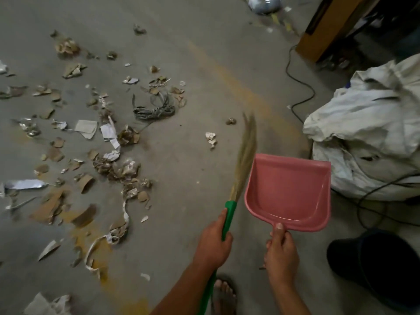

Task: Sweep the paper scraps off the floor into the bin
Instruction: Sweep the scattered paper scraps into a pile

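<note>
Paper and cardboard scraps (95, 142) lie scattered over the left half of the grey concrete floor. One crumpled white scrap (211, 139) sits alone near the broom tip. My left hand (213, 242) grips the green handle of a grass broom (244, 155), whose blurred bristles point up and away. My right hand (281, 253) holds the handle of an empty pink dustpan (288, 192), held above the floor just right of the broom. A dark round bin (381, 267) stands at the lower right.
A large white sack (368, 133) fills the right side, with black cables (300, 87) running past it. A coil of grey cord (154, 108) lies among the scraps. A wooden cabinet (325, 28) stands at the top right. My sandalled foot (223, 294) is below my hands.
</note>
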A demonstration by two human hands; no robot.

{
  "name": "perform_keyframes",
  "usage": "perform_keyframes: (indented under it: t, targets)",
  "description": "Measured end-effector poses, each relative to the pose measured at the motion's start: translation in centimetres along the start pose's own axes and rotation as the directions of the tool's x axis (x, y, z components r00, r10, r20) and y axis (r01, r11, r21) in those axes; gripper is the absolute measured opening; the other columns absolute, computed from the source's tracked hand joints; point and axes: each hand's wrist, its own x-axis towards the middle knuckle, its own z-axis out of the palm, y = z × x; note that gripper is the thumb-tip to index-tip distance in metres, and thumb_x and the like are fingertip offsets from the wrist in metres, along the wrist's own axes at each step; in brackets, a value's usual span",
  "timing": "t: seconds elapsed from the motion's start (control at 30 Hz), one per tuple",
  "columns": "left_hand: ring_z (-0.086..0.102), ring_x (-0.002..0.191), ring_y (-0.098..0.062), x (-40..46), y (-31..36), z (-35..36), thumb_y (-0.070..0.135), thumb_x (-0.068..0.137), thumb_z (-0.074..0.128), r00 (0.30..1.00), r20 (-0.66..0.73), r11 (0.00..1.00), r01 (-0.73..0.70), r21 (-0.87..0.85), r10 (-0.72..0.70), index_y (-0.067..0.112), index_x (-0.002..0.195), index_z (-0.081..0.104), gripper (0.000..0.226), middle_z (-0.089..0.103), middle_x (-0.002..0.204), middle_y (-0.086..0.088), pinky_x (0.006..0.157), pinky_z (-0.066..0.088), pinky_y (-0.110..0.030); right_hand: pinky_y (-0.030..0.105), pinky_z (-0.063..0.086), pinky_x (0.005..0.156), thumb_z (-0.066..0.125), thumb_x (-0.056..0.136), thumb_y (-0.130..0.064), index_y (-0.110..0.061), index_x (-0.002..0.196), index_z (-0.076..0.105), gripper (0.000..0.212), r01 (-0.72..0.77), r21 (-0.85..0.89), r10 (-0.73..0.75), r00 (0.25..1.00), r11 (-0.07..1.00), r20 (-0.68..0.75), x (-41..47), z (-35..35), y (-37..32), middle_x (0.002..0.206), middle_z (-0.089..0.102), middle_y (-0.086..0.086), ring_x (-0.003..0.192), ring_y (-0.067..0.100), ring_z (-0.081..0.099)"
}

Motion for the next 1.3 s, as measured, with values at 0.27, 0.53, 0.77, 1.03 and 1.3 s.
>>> perform_keyframes:
  t: [0.27, 0.53, 0.77, 1.03, 1.3]
  targets:
    - [0.063, 0.127, -0.037, 10.2, 6.3, 8.9, 0.025, 0.101, 0.057, 0.918, 0.394, 0.987, -0.023, 0.157, -0.041, 0.029, 0.164, 0.037, 0.066, 0.062, 0.145, -0.019, 0.104, 0.050, -0.036, 0.037, 0.047, 0.072, 0.041, 0.109, -0.056, -0.014, 0.093, 0.069, 0.053, -0.042, -0.041, 0.040, 0.998, 0.998, -0.041, 11.2, -4.3, 2.8, 0.077, 0.071, 0.004, 0.073, 0.024, 0.066]
    - [0.072, 0.111, -0.040, 18.3, 3.3, 8.0, 0.025, 0.103, 0.056, 0.952, 0.153, 0.957, 0.240, 0.165, -0.265, 0.022, 0.163, 0.039, 0.063, 0.069, 0.135, -0.023, 0.100, 0.057, -0.041, 0.029, 0.047, 0.057, 0.046, 0.108, -0.051, -0.015, 0.084, 0.068, 0.049, 0.016, -0.041, -0.011, 0.992, 0.999, 0.127, 15.1, -1.8, 2.8, 0.070, 0.068, 0.003, 0.064, 0.023, 0.066]
    - [0.060, 0.131, -0.041, 21.5, -2.7, 0.3, 0.027, 0.104, 0.054, 0.855, -0.144, 0.864, 0.504, 0.004, -0.499, 0.019, 0.165, 0.033, 0.065, 0.061, 0.146, -0.023, 0.112, 0.047, -0.042, 0.047, 0.059, 0.064, 0.045, 0.103, -0.065, -0.021, 0.082, 0.067, 0.054, 0.057, 0.006, -0.057, 0.972, 0.998, 0.226, 15.7, 5.4, -0.8, 0.064, 0.067, 0.000, 0.057, 0.025, 0.065]
    - [0.064, 0.116, -0.045, 15.6, -8.3, -7.4, 0.025, 0.103, 0.053, 0.756, -0.367, 0.829, 0.553, -0.084, -0.542, 0.017, 0.163, 0.036, 0.062, 0.066, 0.128, -0.028, 0.099, 0.051, -0.048, 0.052, 0.058, 0.062, 0.042, 0.096, -0.077, -0.024, 0.081, 0.065, 0.059, 0.122, -0.003, -0.114, 0.939, 0.993, 0.325, 12.4, 9.9, -3.2, 0.063, 0.066, 0.000, 0.055, 0.026, 0.064]
    - [0.067, 0.116, -0.037, 6.7, -10.4, -6.6, 0.031, 0.105, 0.052, 0.773, -0.275, 0.820, 0.543, -0.179, -0.572, 0.029, 0.167, 0.026, 0.068, 0.067, 0.134, -0.020, 0.104, 0.054, -0.045, 0.049, 0.057, 0.049, 0.048, 0.105, -0.060, -0.019, 0.080, 0.065, 0.051, 0.122, -0.041, -0.093, 0.897, 0.992, 0.433, 5.6, 11.8, -4.1, 0.062, 0.063, 0.002, 0.049, 0.022, 0.058]
